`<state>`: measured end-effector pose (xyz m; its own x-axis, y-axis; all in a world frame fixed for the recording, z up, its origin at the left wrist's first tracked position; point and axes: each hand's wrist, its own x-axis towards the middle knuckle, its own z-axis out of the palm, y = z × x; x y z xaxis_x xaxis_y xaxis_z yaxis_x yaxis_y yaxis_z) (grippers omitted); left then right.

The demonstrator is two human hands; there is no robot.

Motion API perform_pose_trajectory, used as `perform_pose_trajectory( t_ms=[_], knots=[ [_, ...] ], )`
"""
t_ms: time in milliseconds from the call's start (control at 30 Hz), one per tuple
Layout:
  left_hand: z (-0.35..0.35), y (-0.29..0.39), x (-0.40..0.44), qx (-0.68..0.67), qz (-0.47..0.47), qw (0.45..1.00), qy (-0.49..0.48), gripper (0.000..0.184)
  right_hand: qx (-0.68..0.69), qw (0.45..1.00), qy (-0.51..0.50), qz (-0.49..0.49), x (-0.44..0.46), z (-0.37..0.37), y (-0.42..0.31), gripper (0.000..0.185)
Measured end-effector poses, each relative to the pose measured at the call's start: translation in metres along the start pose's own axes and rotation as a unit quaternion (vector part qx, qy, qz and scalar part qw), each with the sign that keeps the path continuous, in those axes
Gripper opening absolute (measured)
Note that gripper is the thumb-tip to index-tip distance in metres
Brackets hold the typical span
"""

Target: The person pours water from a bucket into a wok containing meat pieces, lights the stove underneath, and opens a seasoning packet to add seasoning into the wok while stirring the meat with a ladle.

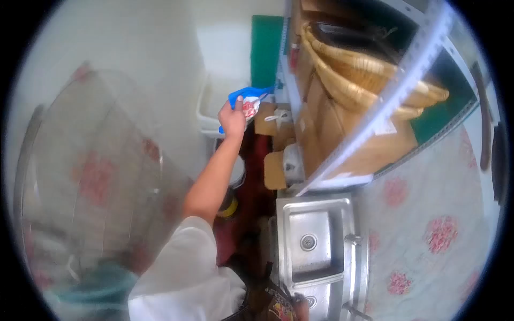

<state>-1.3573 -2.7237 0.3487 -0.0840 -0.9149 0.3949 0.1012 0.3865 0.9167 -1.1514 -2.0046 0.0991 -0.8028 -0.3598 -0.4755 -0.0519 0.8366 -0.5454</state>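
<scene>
My left hand [232,119], on the stretched-out arm with a white sleeve, is closed round a blue plastic piece [242,95] with a white and red printed part [250,107]. It is held up in front of a pale bin [206,109], left of the shelving. At the bottom edge, beside the sink, only a small part of my right hand [303,309] shows next to a dark printed cloth [276,305]; its fingers are hidden.
A steel double sink [284,235] lies right of my arm. Above it, a metal shelf [369,120] holds cardboard boxes [324,123] and wicker baskets [348,88]. An open carton [274,170] stands beside the shelf. A transparent round surface [91,214] is at left.
</scene>
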Motion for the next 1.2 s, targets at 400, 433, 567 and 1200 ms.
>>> perform_pose_trajectory(
  t_ms=[400, 433, 567, 1200],
  knots=[
    [-0.28, 0.13, -0.365, 0.089, -0.142, 0.985, -0.045, 0.027, 0.131, 0.914, 0.085, -0.375, -0.052, -0.114, -0.204, 0.036],
    [-0.298, 0.133, -0.397, -0.009, -0.206, 0.977, -0.052, 0.022, 0.136, 0.893, 0.121, -0.412, -0.063, -0.116, -0.219, 0.04],
    [-0.383, 0.18, -0.486, -0.101, -0.338, 0.931, -0.091, 0.016, -0.005, 0.775, 0.148, -0.614, -0.14, -0.135, -0.294, 0.047],
    [-0.924, 0.358, -0.828, 0.136, -0.341, 0.925, 0.095, 0.02, -0.055, 0.516, -0.457, -0.722, -0.575, 0.173, -0.243, 0.007]
  ],
)
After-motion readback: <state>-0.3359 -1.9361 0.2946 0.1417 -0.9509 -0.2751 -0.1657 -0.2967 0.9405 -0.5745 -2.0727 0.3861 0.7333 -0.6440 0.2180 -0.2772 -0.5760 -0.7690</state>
